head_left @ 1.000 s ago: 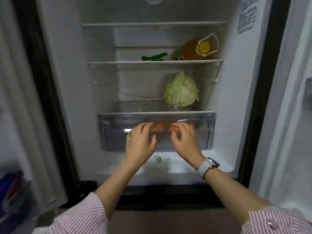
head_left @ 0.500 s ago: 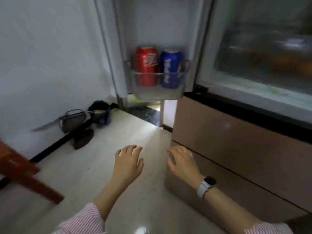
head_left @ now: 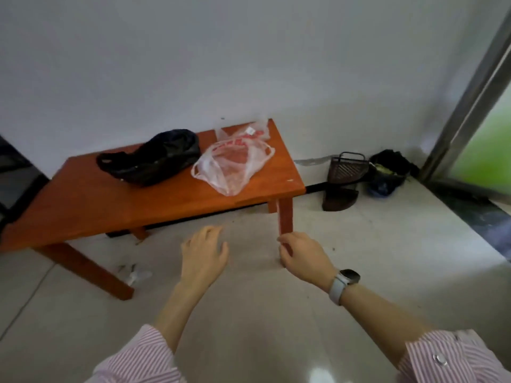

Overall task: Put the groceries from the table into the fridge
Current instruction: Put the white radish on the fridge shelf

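Both hands hang empty over the floor in front of the table: the left hand has its fingers loosely spread, and the right hand has its fingers loosely curled around nothing. 2 bags lie on the tabletop beyond them, a black bag up and to the left and a clear bag almost straight ahead. The clear bag looks roughly equally near to both hands and runs front to back, so either hand could reach it first.

plain home room: low wooden table with shopping bags (one black), tiled floor, bare wall.
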The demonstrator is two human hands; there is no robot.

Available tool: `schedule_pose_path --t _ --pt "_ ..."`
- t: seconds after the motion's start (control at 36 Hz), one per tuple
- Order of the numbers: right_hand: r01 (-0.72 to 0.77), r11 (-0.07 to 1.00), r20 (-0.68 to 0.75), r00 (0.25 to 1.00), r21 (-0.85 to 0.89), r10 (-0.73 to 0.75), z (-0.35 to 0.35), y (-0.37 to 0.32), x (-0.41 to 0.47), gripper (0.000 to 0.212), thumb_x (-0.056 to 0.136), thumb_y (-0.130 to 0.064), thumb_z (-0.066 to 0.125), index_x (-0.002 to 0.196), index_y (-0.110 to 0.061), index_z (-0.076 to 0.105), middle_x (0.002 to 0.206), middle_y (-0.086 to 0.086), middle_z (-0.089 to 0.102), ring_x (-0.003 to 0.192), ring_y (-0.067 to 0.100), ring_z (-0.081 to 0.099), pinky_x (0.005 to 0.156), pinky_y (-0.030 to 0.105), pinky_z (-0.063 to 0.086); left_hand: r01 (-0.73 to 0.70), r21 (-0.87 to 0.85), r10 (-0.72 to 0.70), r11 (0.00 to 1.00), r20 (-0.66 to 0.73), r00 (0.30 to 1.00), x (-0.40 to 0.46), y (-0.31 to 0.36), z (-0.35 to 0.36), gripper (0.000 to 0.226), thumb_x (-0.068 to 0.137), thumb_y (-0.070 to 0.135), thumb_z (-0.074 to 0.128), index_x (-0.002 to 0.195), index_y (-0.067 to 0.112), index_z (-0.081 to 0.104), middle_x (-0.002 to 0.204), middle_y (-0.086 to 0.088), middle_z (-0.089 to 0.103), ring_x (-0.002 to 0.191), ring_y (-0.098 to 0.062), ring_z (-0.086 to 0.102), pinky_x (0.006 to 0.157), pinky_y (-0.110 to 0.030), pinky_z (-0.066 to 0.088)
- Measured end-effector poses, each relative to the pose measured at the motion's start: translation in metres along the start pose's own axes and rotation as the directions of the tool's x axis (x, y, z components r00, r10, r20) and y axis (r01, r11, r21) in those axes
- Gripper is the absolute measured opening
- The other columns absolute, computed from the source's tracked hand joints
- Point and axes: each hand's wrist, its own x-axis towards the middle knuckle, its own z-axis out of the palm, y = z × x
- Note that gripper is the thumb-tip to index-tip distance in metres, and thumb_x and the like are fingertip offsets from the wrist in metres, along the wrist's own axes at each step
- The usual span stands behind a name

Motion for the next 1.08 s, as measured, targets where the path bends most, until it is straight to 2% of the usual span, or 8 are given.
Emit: schedule_pose_path --t 0.25,0.39,0.56,0.78,0.86,0.92,1.0,1.08 --pt "0.126 0.989 0.165 0.977 0.081 -0.138 0.060 -0.059 0.152 0.035 0.094 -0.024 0.041 0.125 -0.013 0.053 0.127 0.007 0.056 0.118 0.023 0.050 0.097 0.037 0.041 0.187 -0.053 -0.187 0.981 -0.001 0.982 0.075 -0.116 0.015 0.035 0.090 0.025 0.054 0.123 0.014 0.056 0.128 -0.006 0.055 0.115 -0.025 0.053 0.094 -0.041 0.044" --pt "0.191 0.976 0.141 0.969 0.106 -0.205 0.083 -0.075 0.258 0.030 0.091 -0.019 0.046 0.117 -0.008 0.056 0.117 0.011 0.059 0.107 0.030 0.054 0.087 0.035 0.043 0.239 -0.053 -0.241 0.970 -0.033 0.970 0.156 -0.162 0.023 0.035 0.091 0.025 0.053 0.125 0.015 0.053 0.130 -0.005 0.051 0.118 -0.025 0.049 0.094 -0.042 0.042" --pt "0.244 0.956 0.144 0.953 0.165 -0.268 0.093 -0.100 0.399 0.033 0.092 -0.020 0.045 0.123 -0.010 0.054 0.123 0.010 0.056 0.112 0.028 0.053 0.095 0.038 0.042 0.274 -0.048 -0.277 0.961 -0.113 0.954 0.270 -0.213 0.009 0.031 0.090 0.022 0.053 0.119 0.014 0.057 0.124 -0.006 0.054 0.114 -0.024 0.051 0.096 -0.043 0.040" --pt "0.381 0.906 0.090 0.912 0.183 -0.401 0.134 -0.156 0.529 0.031 0.094 -0.021 0.045 0.120 -0.010 0.056 0.119 0.009 0.058 0.109 0.026 0.054 0.090 0.038 0.046 0.326 -0.054 -0.329 0.944 -0.218 0.919 0.356 -0.289 0.006 0.023 0.088 0.014 0.056 0.110 0.010 0.064 0.116 -0.007 0.060 0.114 -0.024 0.052 0.096 -0.045 0.038" --pt "0.424 0.891 0.115 0.889 0.159 -0.443 0.158 -0.179 0.565 0.031 0.095 -0.023 0.044 0.122 -0.011 0.055 0.122 0.008 0.055 0.112 0.025 0.050 0.090 0.036 0.044 0.317 0.009 -0.305 0.948 -0.252 0.918 0.373 -0.328 0.015 0.019 0.087 0.015 0.056 0.102 0.009 0.067 0.108 -0.007 0.064 0.106 -0.028 0.057 0.088 -0.047 0.042" --pt "0.445 0.885 0.149 0.874 0.135 -0.462 0.174 -0.192 0.588 0.031 0.096 -0.023 0.042 0.123 -0.012 0.054 0.124 0.007 0.053 0.113 0.024 0.048 0.090 0.034 0.042 0.298 0.055 -0.276 0.953 -0.246 0.929 0.385 -0.355 0.020 0.028 0.087 0.025 0.048 0.100 0.009 0.068 0.106 -0.007 0.064 0.104 -0.028 0.058 0.086 -0.046 0.044" --pt "0.494 0.867 0.233 0.837 0.064 -0.495 0.205 -0.212 0.622 0.034 0.097 -0.025 0.041 0.127 -0.013 0.051 0.128 0.006 0.050 0.115 0.025 0.047 0.092 0.034 0.041 0.219 0.105 -0.200 0.970 -0.161 0.966 0.406 -0.397 0.030 0.043 0.087 0.041 0.042 0.105 0.012 0.067 0.110 -0.005 0.064 0.107 -0.026 0.057 0.090 -0.046 0.041" --pt "0.529 0.847 0.397 0.789 -0.051 -0.468 0.242 -0.229 0.649 0.040 0.095 -0.030 0.045 0.133 -0.016 0.044 0.132 0.006 0.045 0.120 0.026 0.043 0.093 0.037 0.039 0.087 0.161 -0.086 0.983 -0.011 0.996 0.415 -0.439 0.048 0.052 0.084 0.054 0.044 0.112 0.015 0.065 0.116 -0.003 0.063 0.113 -0.023 0.055 0.097 -0.044 0.033"
